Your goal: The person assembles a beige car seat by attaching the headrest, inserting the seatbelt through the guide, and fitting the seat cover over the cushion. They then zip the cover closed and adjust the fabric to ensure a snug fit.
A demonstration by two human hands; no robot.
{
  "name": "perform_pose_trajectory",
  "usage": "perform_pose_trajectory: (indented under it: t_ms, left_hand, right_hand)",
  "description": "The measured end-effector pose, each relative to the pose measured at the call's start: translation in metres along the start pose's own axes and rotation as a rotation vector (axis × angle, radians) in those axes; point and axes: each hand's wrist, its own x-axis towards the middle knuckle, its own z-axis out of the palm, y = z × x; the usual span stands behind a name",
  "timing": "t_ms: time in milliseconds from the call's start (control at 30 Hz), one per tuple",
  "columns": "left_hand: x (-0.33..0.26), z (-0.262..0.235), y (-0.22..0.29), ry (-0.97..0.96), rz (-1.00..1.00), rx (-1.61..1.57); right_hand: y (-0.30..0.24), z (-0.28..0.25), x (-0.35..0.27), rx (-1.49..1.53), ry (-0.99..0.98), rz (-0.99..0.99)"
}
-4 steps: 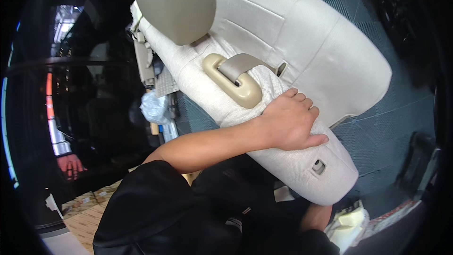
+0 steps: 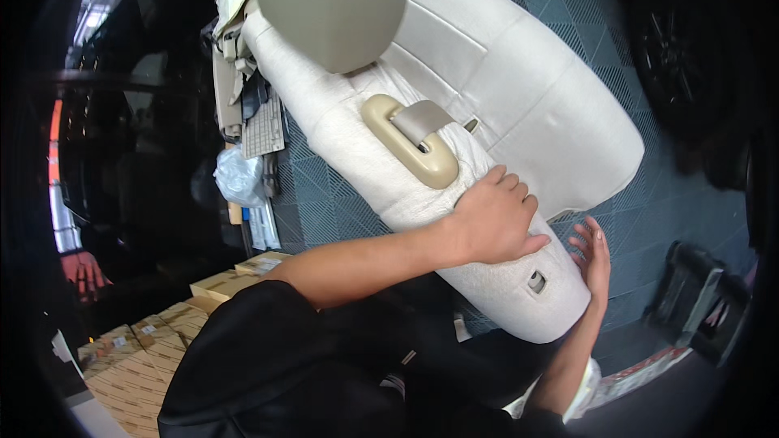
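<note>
Car seat and two bare hands, seen from above. The pale seat (image 2: 519,89) spans the middle and upper right of the frame, above a patterned blue-grey floor (image 2: 316,211); a grey-beige headrest (image 2: 333,12) stands at its upper-left end. Along the near edge lie a tan belt guide (image 2: 406,152) — a smooth ring — with a grey belt strap (image 2: 422,117) passing through it, and, nearer the lower right, a small square opening (image 2: 537,281) in the cover. The left hand (image 2: 495,219) lies across the padded edge just beside the guide, its fingers bent over the far side and holding the padding, the thumb spread to the right. The right hand (image 2: 596,264) is raised beside the rounded lower-right end, palm toward the seat, fingers loosely spread and grasping nothing; whether the palm touches the cover cannot be told. Handling, as judged by eye: the body is probably heavy and bulky, with soft padding over a stiff frame; the woven cover should give fair friction, though it may wrinkle or slide. The padded edge and rounded end look the soundest holds; the guide, likely slick hard plastic, and the loose strap look poorer ones. Margins: a clear plastic bag (image 2: 239,177) at left, cardboard boxes (image 2: 154,369) at lower left, a black crate (image 2: 686,296) at lower right.
</note>
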Motion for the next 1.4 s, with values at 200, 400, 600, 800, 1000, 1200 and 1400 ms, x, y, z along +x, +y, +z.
perform_pose_trajectory:
  t_ms: [200, 400, 600, 800, 1000, 1200, 1400]
  left_hand:
    - [-0.055, 0.004, 0.007, 0.531, 0.093, -0.291]
    - [-0.152, 0.042, -0.033, 1.043, -1.274, -1.193]
    - [-0.093, 0.126, 0.029, 1.135, -1.392, -1.849]
    - [-0.086, 0.082, 0.065, 1.151, -1.392, -1.287]
    - [-0.056, 0.019, 0.07, 1.052, -1.078, -0.319]
    - [-0.063, 0.03, 0.041, 0.868, -0.936, -0.103]
    - [-0.057, 0.049, 0.05, 0.961, -0.908, -0.098]
  right_hand:
    - [-0.079, 0.053, -0.039, -0.682, -0.353, -0.143]
    - [-0.078, 0.062, -0.036, -0.758, -0.439, -0.126]
    - [-0.088, 0.085, -0.028, -0.776, -0.485, -0.149]
    - [-0.092, 0.077, -0.029, -0.622, -0.599, -0.133]
    - [-0.078, 0.068, -0.025, -0.742, -0.603, -0.275]
    - [-0.101, 0.077, -0.019, -0.791, -0.617, -0.25]
    - [-0.15, 0.135, 0.003, -1.128, -0.487, -0.371]
